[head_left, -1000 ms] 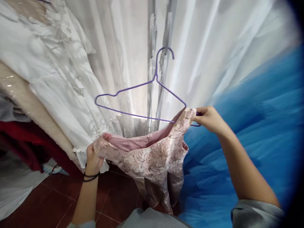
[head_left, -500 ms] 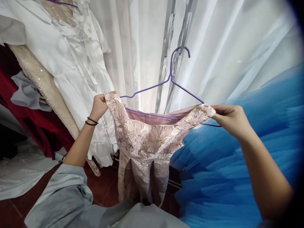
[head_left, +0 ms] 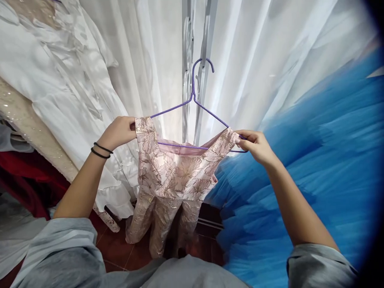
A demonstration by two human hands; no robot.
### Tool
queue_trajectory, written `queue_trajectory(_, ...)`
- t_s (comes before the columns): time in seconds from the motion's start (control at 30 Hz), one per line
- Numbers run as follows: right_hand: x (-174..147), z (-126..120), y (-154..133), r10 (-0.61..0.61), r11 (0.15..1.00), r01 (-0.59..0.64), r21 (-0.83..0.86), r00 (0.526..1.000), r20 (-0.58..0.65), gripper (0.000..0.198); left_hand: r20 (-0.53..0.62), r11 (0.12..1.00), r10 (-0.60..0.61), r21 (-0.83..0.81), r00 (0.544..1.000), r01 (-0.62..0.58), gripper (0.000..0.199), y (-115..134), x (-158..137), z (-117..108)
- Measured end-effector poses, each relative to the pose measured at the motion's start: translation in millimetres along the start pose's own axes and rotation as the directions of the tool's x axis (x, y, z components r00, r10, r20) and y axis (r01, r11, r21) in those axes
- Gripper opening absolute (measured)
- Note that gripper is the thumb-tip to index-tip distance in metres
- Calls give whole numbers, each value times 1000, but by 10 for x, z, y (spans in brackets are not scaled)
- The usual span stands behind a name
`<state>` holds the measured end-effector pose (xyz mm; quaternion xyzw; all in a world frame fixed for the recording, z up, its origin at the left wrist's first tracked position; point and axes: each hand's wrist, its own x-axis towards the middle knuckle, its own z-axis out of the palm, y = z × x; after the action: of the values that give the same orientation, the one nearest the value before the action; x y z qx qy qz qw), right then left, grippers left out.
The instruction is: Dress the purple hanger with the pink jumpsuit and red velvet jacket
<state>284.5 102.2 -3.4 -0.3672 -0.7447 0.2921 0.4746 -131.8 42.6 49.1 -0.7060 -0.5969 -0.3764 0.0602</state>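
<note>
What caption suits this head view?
Two hands, left hand and right hand, hold a pink floral dress on a purple hanger.

Both arms are bare from the fingers back to just above the elbows, where loose, pale grey-blue sleeves begin, soft and creased. The same grey cloth covers the chest low between the arms. Behind the left hand (head_left: 118,132), at the wrist, sit two thin black bands (head_left: 101,150) side by side, like hair ties. The right hand (head_left: 255,146) wears nothing: no ring, watch or band on the fingers or at the wrist. Its nails are short and unpainted, as far as can be made out.
</note>
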Motion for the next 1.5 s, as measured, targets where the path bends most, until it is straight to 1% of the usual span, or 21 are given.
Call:
queue_trajectory(0.1,-11,44,-18,-26,999,21,-41,994,-107,35,64,966,-33,258,997,15,24,44,19,-78)
queue_trajectory(0.17,-17,64,-30,-32,998,24,-59,989,-144,35,125,947,-25,321,992,-17,28,-12,124,-124)
queue_trajectory(0.2,-22,68,-32,-32,998,24,-55,988,-151,36,192,947,-20,319,981,-43,31,-57,199,-142)
queue_trajectory(0.27,-40,69,-28,-21,999,17,-28,987,-161,36,349,967,-19,245,937,-72,30,-143,346,-157)
queue_trajectory(0.3,-52,67,-24,-17,1000,16,-8,984,-180,36,406,985,-10,159,914,-60,24,-168,399,-152)
queue_trajectory(0.33,-65,63,-21,-16,1000,19,12,978,-208,34,440,998,10,45,898,-33,20,-174,427,-138)
queue_trajectory(0.37,-76,56,-20,-19,999,28,32,971,-239,33,448,997,38,-79,893,-2,24,-162,430,-118)
queue_trajectory(0.43,-84,29,-36,-39,996,62,70,957,-289,29,404,966,87,-257,911,22,37,-94,375,-65)
queue_trajectory(0.47,-79,8,-56,-52,994,79,81,954,-294,29,365,960,97,-278,926,9,38,-51,332,-35)
queue_trajectory(0.53,-45,-48,-116,-69,994,88,67,965,-255,30,266,977,101,-207,959,-45,36,23,254,21)
queue_trajectory(0.6,11,-110,-190,-73,997,73,-9,981,-178,33,186,986,121,-137,975,-96,35,57,214,73)
queue_trajectory(0.7,101,-159,-265,-114,987,98,-129,985,-130,34,118,977,137,-182,984,-114,34,30,204,161)
queue_trajectory(0.77,148,-141,-263,-172,978,146,-151,969,-179,31,52,955,95,-285,994,-77,37,-11,199,242)
queue_trajectory(0.87,210,-47,-205,-230,970,191,-152,923,-309,27,-67,896,-7,-443,998,-23,42,-39,177,389)
queue_trajectory(0.93,249,33,-166,-255,965,208,-159,887,-386,24,-154,868,-58,-496,986,-27,41,-17,164,472)
queue_trajectory(1.0,278,102,-146,-277,960,225,-169,859,-431,23,-209,865,-69,-500,975,-45,40,26,156,520)
queue_trajectory(1.1,278,152,-145,-292,949,208,-236,859,-420,25,-157,895,-11,-442,988,-60,43,84,145,527)
queue_trajectory(1.23,225,120,-161,-247,911,133,-390,934,-259,27,-75,941,55,-331,996,-77,44,101,120,458)
queue_trajectory(1.3,207,88,-171,-231,888,120,-445,952,-203,26,-55,939,58,-336,997,-73,44,85,107,406)
queue_trajectory(1.4,201,29,-191,-223,876,127,-465,962,-159,26,25,920,55,-391,998,-41,46,31,89,330)
queue_trajectory(1.5,207,-32,-217,-209,880,186,-436,978,-6,24,73,939,81,-341,994,-51,42,-18,58,295)
